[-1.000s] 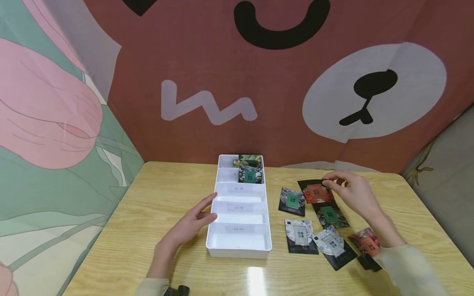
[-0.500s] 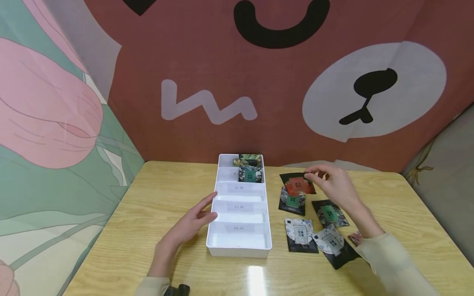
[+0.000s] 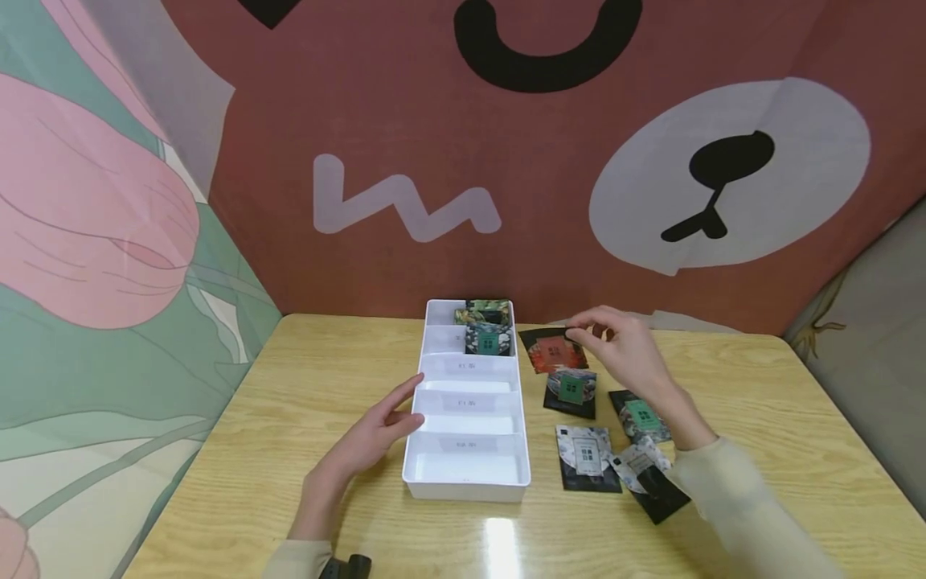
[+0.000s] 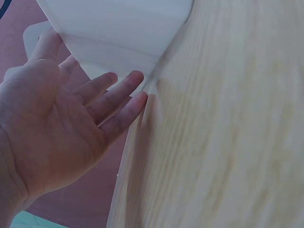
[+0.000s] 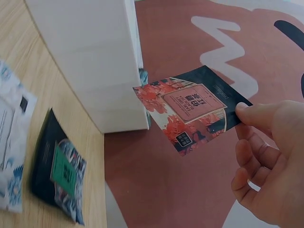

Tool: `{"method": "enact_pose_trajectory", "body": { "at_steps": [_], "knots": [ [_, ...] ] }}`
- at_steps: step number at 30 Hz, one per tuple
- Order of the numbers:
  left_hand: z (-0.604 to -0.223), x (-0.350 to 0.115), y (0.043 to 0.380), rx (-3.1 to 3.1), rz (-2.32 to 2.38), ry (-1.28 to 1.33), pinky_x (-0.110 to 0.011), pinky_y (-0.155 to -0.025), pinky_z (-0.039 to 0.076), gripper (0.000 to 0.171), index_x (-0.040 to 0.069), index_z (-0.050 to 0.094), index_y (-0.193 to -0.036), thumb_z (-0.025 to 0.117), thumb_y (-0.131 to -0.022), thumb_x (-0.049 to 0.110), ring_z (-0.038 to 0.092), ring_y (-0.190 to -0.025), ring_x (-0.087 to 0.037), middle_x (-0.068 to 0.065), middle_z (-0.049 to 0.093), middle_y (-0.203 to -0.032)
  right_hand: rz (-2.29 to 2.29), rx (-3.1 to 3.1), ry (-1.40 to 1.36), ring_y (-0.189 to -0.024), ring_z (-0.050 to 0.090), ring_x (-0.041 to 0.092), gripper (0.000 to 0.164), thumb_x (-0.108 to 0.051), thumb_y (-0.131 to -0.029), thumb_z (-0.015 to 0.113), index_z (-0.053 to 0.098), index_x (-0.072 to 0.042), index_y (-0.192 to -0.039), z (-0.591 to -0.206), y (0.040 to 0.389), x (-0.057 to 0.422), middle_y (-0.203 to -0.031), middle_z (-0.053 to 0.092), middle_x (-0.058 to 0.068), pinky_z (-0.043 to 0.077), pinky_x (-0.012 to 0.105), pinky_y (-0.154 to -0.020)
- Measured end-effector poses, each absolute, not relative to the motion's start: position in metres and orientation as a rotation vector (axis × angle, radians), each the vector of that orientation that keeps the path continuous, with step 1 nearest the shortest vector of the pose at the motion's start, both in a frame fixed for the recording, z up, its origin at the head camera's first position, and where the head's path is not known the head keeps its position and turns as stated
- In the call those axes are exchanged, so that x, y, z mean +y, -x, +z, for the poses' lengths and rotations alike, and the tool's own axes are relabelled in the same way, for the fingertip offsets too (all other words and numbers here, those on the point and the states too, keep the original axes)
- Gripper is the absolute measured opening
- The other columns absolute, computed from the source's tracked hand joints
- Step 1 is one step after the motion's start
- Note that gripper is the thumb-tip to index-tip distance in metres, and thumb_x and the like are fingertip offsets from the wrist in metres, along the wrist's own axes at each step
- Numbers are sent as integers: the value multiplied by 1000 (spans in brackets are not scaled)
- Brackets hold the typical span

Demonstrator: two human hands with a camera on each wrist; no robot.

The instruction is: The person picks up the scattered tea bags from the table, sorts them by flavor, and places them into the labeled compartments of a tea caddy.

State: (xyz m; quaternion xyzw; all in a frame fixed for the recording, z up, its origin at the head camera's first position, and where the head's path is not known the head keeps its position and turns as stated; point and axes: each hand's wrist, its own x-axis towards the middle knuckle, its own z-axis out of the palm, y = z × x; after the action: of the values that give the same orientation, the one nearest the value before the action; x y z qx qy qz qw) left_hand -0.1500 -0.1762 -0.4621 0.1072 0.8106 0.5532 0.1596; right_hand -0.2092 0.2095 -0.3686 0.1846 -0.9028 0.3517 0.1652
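Note:
Between thumb and fingers, my right hand (image 3: 618, 350) pinches a black-and-red tea sachet (image 5: 192, 109) by its dark edge. In the head view the sachet hangs just right of the white divided box (image 3: 466, 492), near its far end. My left hand (image 3: 376, 434) rests against the box's left side, fingers spread and touching the wall, as the left wrist view also shows. Green-labelled sachets (image 3: 488, 341) lie in the two far compartments. The three nearer compartments show bare white bottoms and small printed labels.
On the wooden table (image 3: 304, 378), right of the box, lie a green-labelled sachet (image 3: 571, 392), a white-and-black sachet (image 3: 587, 458), another green-labelled one (image 3: 642, 416) and a second white one (image 3: 651, 478). A printed cloth (image 3: 405, 273) hangs behind the table.
My right hand has carried the red sachet leftward from over the other sachets toward the box. Its sleeve now hides the red sachet at the lower right. The left hand has stayed put.

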Motion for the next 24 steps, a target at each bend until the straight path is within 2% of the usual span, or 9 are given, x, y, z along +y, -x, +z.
{"method": "enact_pose_trajectory", "body": {
  "at_steps": [10,24],
  "knots": [
    [-461,-177,150,2316,1589,-330,-47,-110,42,65,40,27,-155,60,-99,39,55,-129,-30,-4,25,-164,1053,-2526,-546,-69,51,14,13,-29,-95,69,75,-21,-103,-360,213,185,-92,68,-4,42,27,-54],
    [-464,-177,151,2316,1583,-327,-47,-110,42,64,42,27,-155,59,-99,41,55,-129,-29,-3,25,-164,1144,-2509,-616,-66,50,16,11,-24,-94,71,76,-19,-101,-369,223,151,-91,69,-3,40,27,-53]
  ]
}}
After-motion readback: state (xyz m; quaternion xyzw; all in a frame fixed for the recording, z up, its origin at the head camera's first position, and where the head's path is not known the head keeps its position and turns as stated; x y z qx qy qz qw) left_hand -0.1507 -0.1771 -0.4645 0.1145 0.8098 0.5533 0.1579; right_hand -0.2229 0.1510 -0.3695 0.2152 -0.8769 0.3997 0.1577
